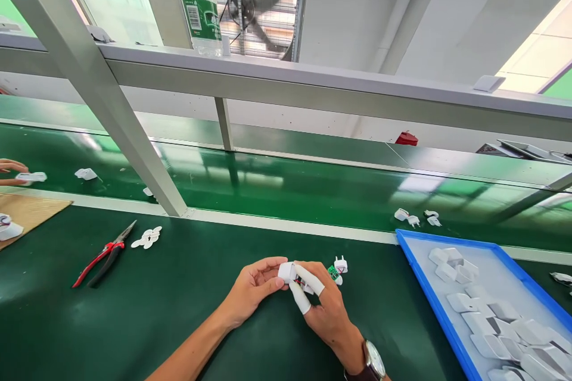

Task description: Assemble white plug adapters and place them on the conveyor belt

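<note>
Pinching a small white plastic charger shell (286, 271) between the fingertips of both hands, I hold it just above the dark green mat of the workbench (179, 297), near the middle of its front part. My left hand (253, 289) curls in from the left, thumb and forefinger pressed against the shell's rounded side. My right hand (325, 309) meets it from the right; two of its fingers wear smooth white finger cots (300, 297), and they close on the same piece. A wristwatch (372, 362) with a pale dial sits on that wrist, its strap cut off by the bottom edge.

Just beyond my right fingers lies a small green circuit board (333, 272) with a white two-pin plug piece (341, 264) touching it; my fingers hide part of the board, so I cannot make out its full shape.

At the bench's right edge a blue plastic tray (429, 286) holds a heap of glossy white shells (487, 315), boxy with rounded corners; the tray runs out of view at the lower right. Toward the left, red-handled pliers (103, 256) lie flat, with a small cluster of flat white parts (147, 237) just beside their tip. A corner of brown cardboard (27, 214) shows at the far left edge.

Behind the bench's pale back rim runs a shiny green conveyor belt (290, 190) carrying a few tiny white pieces (413, 217), too small to identify. Another person's hand (11, 170) reaches in at the belt's left end, holding a white part (32, 177).
</note>
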Motion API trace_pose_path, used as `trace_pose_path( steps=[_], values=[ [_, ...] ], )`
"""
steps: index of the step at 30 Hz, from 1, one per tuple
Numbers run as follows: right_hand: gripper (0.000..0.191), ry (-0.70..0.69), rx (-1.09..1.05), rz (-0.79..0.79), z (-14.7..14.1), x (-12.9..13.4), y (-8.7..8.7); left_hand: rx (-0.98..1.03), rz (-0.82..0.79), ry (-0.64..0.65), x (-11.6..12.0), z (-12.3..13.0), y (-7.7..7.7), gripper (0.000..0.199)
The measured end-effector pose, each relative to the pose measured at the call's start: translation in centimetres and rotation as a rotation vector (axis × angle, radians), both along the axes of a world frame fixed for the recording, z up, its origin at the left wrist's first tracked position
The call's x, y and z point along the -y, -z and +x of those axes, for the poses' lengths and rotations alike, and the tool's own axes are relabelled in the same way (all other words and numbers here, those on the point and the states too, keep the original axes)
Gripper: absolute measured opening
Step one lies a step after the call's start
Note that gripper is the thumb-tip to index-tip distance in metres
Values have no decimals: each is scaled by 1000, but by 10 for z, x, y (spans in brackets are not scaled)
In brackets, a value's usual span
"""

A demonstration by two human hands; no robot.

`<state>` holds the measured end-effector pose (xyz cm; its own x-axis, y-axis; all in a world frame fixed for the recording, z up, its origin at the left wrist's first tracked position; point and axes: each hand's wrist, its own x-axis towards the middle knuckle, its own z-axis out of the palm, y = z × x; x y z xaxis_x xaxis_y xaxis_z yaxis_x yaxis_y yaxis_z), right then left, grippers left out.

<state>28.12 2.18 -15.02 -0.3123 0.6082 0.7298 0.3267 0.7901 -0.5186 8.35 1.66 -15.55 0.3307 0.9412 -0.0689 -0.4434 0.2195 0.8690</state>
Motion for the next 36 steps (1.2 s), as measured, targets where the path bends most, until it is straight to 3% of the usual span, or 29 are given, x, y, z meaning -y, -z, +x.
trace_pose_path(
  steps=[6,10,12,16,18,20,25,29,34,36],
  values=[
    [52,1,4,9,-3,1,1,-63,-7,-27,1,0,5,42],
    [36,-13,-53,-160,0,-2,9,-152,50,-30,1,4,8,43],
    [27,1,-154,-342,0,-3,13,-223,174,-110,2,6,11,48],
    [29,-25,-342,-764,-2,-3,15,-535,643,-369,5,10,15,44],
    [31,-93,-406,-893,-4,-3,13,-660,821,-438,7,11,16,40],
    [32,-157,-470,-949,-6,-2,11,-728,875,-468,9,12,15,41],
    [31,-223,-482,-903,-8,-4,14,-812,819,-426,12,11,13,39],
    [33,-133,-421,-811,-7,-6,21,-808,833,-411,9,9,14,40],
    [22,29,-165,-385,-8,-1,23,-837,888,-386,6,7,21,52],
    [28,49,-59,-219,-9,1,20,-867,910,-384,5,6,23,58]
  ],
)
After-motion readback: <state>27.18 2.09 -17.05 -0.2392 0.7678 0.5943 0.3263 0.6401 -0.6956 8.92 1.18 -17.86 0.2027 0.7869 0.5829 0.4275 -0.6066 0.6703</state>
